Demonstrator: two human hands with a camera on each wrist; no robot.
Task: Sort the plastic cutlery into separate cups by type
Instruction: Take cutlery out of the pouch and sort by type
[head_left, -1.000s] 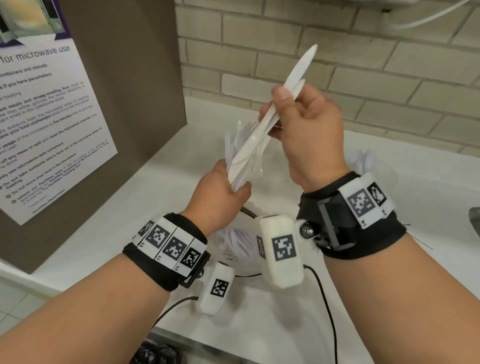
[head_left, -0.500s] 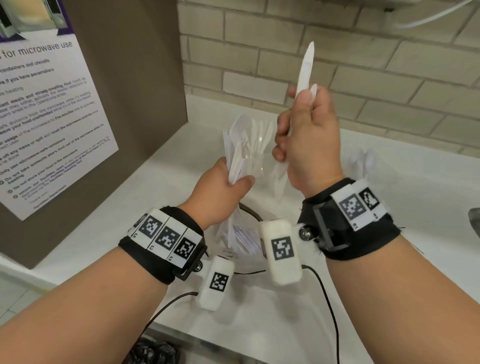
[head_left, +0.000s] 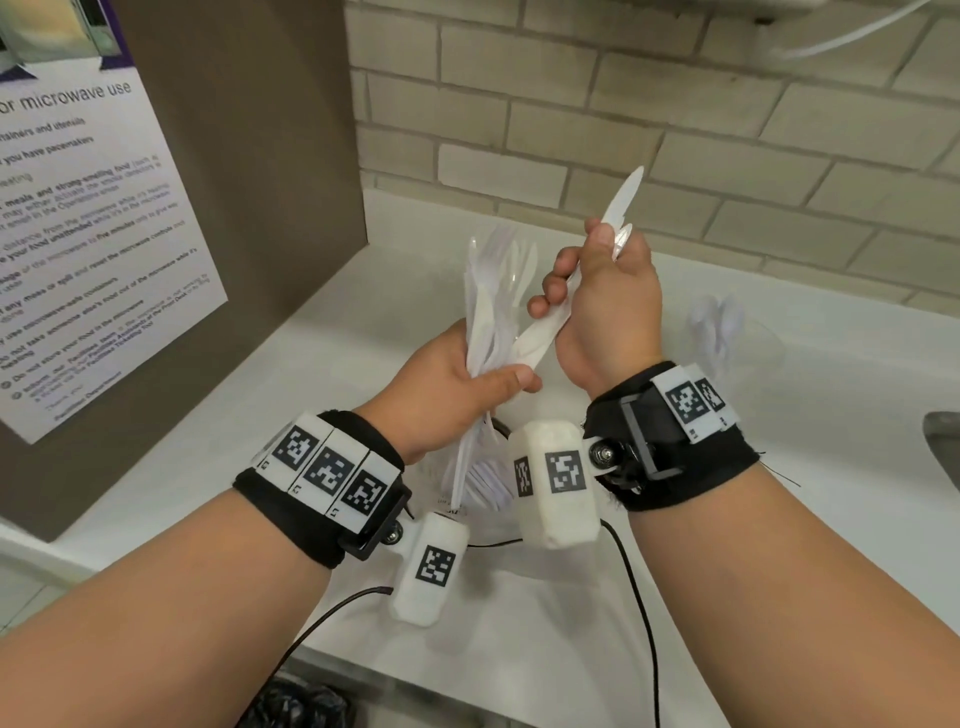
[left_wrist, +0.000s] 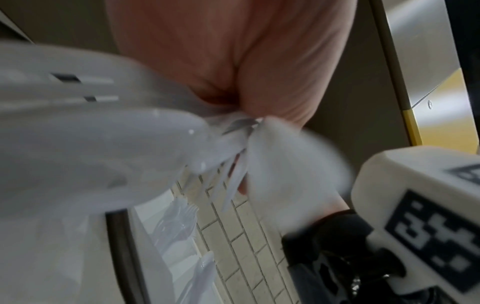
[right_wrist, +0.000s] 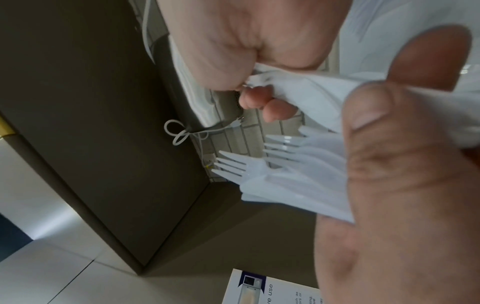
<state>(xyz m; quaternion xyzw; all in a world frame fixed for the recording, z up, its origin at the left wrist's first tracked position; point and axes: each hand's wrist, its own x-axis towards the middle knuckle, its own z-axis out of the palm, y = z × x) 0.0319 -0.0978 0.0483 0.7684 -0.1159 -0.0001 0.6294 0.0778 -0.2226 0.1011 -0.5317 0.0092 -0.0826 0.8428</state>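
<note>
My left hand (head_left: 462, 389) grips a bundle of white plastic cutlery (head_left: 485, 312) upright above the counter; fork tines (right_wrist: 249, 164) fan out of it in the right wrist view. My right hand (head_left: 597, 291) is curled round a few white knives (head_left: 623, 205) that slant up to the right. Their lower ends (head_left: 540, 338) reach down to my left thumb. A clear cup with spoons (head_left: 719, 332) stands on the counter to the right. In the left wrist view, clear cups holding white cutlery (left_wrist: 179, 218) stand by the brick wall.
More white cutlery (head_left: 483, 478) lies on the white counter (head_left: 779, 519) under my wrists. A brown cabinet side with a microwave notice (head_left: 93, 249) closes off the left. The brick wall (head_left: 675, 130) is behind. A metal sink edge (head_left: 943, 441) shows at far right.
My right hand lifted the knives clear of the bundle and stood them upright, then tilted them back so their lower ends meet my left thumb. The left hand kept its hold.
</note>
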